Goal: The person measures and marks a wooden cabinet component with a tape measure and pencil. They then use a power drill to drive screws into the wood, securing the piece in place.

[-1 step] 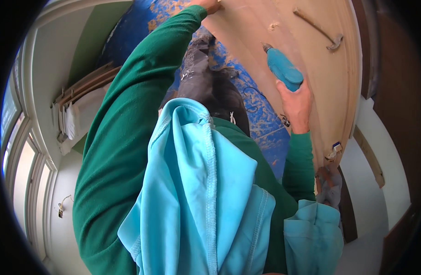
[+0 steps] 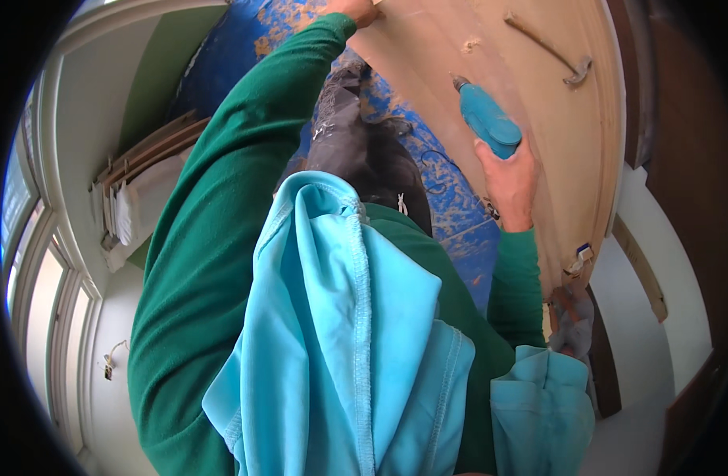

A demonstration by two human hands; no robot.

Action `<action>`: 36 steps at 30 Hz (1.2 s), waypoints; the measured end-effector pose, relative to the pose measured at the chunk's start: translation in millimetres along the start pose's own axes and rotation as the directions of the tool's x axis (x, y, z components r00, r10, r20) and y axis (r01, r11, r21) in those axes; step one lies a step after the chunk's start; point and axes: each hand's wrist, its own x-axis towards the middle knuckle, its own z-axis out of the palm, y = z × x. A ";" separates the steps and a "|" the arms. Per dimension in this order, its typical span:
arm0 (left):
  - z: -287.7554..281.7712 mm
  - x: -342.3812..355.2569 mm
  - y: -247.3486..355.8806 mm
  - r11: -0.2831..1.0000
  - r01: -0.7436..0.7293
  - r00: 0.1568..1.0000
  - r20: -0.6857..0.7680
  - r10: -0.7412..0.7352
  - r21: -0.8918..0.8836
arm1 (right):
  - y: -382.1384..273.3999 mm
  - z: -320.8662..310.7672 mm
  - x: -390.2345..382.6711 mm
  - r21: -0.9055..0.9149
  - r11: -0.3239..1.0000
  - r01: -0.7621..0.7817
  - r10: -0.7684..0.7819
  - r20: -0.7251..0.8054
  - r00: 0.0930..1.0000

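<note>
A teal power drill is in my right hand, its fingers wrapped round the near end of the body. Its chuck and bit point away, and the tip lies at the face of a large wooden board; I cannot tell whether it is in the wood. At the top edge of the picture my left hand rests at the board's left edge. Most of its fingers are cut off, so their grip is hidden. A hammer with a wooden handle lies on the board, right of the drill.
Wood shavings lie on the board and on the blue floor sheet. A small blue-and-white item sits near the board's lower right. Light blue cloth hangs in front of me. Panels lean at the left wall by the windows.
</note>
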 end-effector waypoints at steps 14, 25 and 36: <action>11.2 -222.3 212.4 -0.219 0.877 0.475 0.841 0.261 -0.428 | -14.9 -4.7 -1.4 0.094 0.978 -0.187 0.185 0.025 0.982; 7.1 -218.1 214.6 -0.206 0.849 0.518 0.843 0.141 -0.487 | -26.2 -1.3 -0.1 0.175 0.959 -0.223 0.216 0.058 0.975; -41.9 -61.2 93.9 0.990 -0.016 0.999 -0.046 0.023 0.138 | -31.8 -1.0 1.3 0.198 0.958 -0.206 0.204 0.028 0.978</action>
